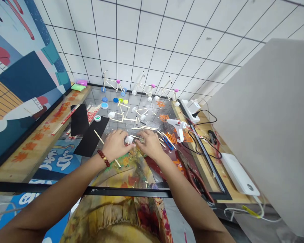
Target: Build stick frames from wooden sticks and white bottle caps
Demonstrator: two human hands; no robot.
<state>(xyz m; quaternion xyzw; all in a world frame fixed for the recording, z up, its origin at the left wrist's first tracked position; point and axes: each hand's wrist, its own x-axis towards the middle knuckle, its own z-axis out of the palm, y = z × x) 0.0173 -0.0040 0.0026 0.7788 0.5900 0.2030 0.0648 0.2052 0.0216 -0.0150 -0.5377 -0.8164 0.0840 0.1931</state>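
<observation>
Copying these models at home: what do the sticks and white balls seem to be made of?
The sticks look like unpainted pale wood, matte with no shine. The white balls have a smooth, matte surface that suggests foam or soft clay; I cannot tell which.

Small white ball (128, 139) in left hand (115, 145) fingertips, just beside right hand (150, 145). Glue gun (177, 128) right of both, loose sticks (148, 128) ahead. Stick frames (142, 88) in a row behind, against tiled wall (152, 40). Soft packets (78, 85) on left ledge (44, 145), back corner. Power strip (191, 108) on right ledge (205, 158).
</observation>
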